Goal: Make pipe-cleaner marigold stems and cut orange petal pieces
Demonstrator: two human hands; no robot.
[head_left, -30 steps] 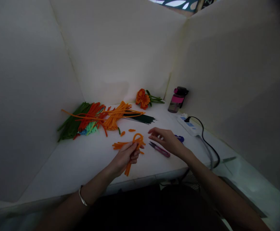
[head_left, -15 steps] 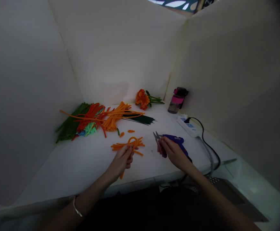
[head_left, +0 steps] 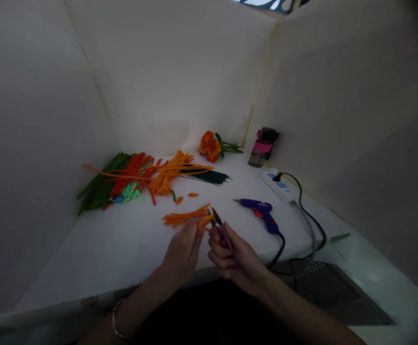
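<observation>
My left hand (head_left: 183,247) is closed on an orange pipe cleaner (head_left: 205,221), whose end pokes out to the right of the fingers. In my right hand (head_left: 232,254) are small scissors (head_left: 224,235), with the blades parted and pointing up and away. The blades are at the tip of the pipe cleaner; whether they touch it I cannot tell. Just beyond my left hand lies a loose bunch of orange pipe cleaners (head_left: 180,218). Two short orange pieces (head_left: 193,195) and a small green bit (head_left: 173,195) lie farther back on the white table (head_left: 122,254).
Green (head_left: 104,187), red (head_left: 133,172) and orange bundles (head_left: 169,175) of pipe cleaners lie back left, beside dark green stems (head_left: 209,176). Orange flowers (head_left: 211,146) and a bottle (head_left: 261,148) are behind. A blue glue gun (head_left: 261,211) and power strip (head_left: 279,187) sit right.
My right hand has brought the scissors left and nearer to the pipe cleaner in my left hand. The pipe cleaner's loop, seen before, now shows as an end pointing right.
</observation>
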